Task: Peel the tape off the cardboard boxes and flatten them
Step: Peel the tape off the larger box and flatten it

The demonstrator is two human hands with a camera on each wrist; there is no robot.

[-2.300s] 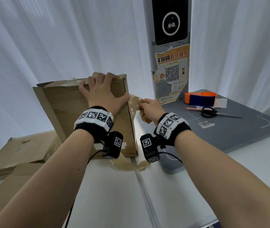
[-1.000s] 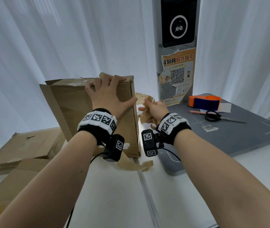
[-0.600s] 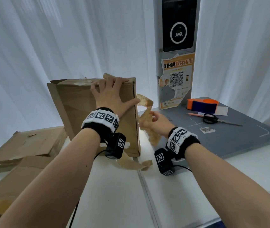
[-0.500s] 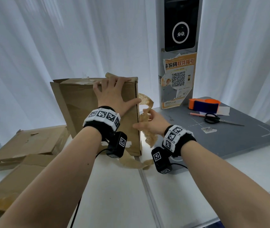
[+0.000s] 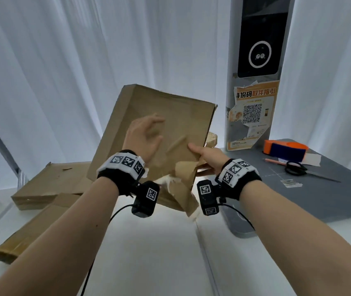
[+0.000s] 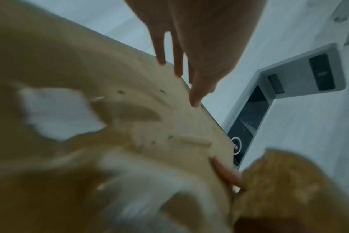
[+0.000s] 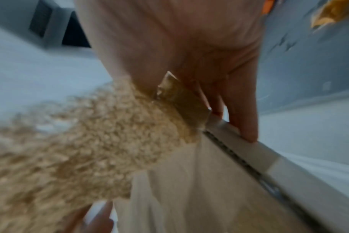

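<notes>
While two flattened brown boxes (image 5: 48, 186) lie left on the white table (image 5: 149, 253), my right hand (image 5: 207, 158) pinches the tilted brown cardboard box (image 5: 170, 116) with crumpled peeled tape (image 7: 80, 141); my left hand (image 5: 143, 137) hovers spread. Flattening remains, I judge.

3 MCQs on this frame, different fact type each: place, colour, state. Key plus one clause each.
1. Where do the scissors lie?
A. on the grey mat
B. on the flattened boxes
C. in the right hand

2. What colour is the tape dispenser?
A. green and white
B. orange and dark blue
C. all black

3. How is the cardboard box in hand?
A. lying flat on the table
B. tilted, right hand gripping its edge, left hand on its face
C. untouched

Key: A, black handles sit on the mat; B, orange shell, blue body; B, box leans between both hands.
</notes>
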